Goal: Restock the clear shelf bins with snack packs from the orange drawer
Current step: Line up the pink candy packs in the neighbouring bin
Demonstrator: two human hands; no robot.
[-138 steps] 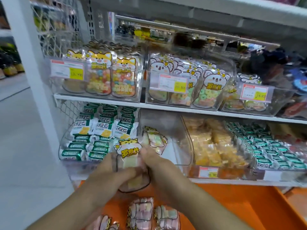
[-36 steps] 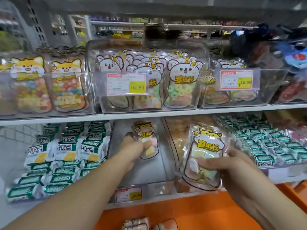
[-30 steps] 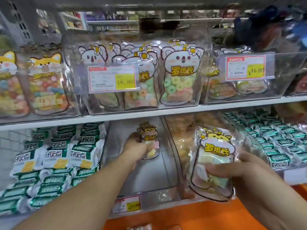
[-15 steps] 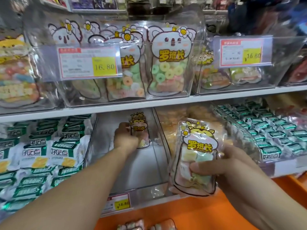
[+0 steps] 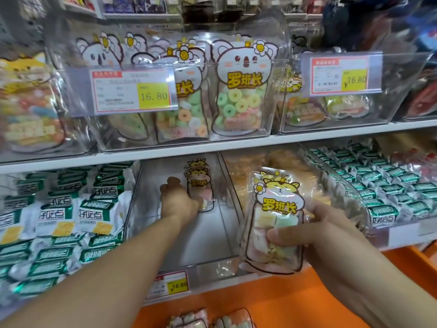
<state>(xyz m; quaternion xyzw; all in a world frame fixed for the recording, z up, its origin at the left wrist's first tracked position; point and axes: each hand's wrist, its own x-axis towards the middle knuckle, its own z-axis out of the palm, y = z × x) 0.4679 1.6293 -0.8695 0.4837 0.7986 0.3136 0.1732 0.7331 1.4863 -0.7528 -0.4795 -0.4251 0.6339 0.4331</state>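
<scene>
Two white shelves face me. The upper shelf (image 5: 236, 144) carries clear bins (image 5: 272, 129) of koala-print candy bags (image 5: 241, 91). On the lower shelf (image 5: 406, 240), green-and-white snack packs (image 5: 71, 216) sit left, a nearly bare clear bin (image 5: 212, 233) stands at centre with pouches (image 5: 199, 188) upright at its back, green-wrapped sweets (image 5: 383, 192) right.
</scene>
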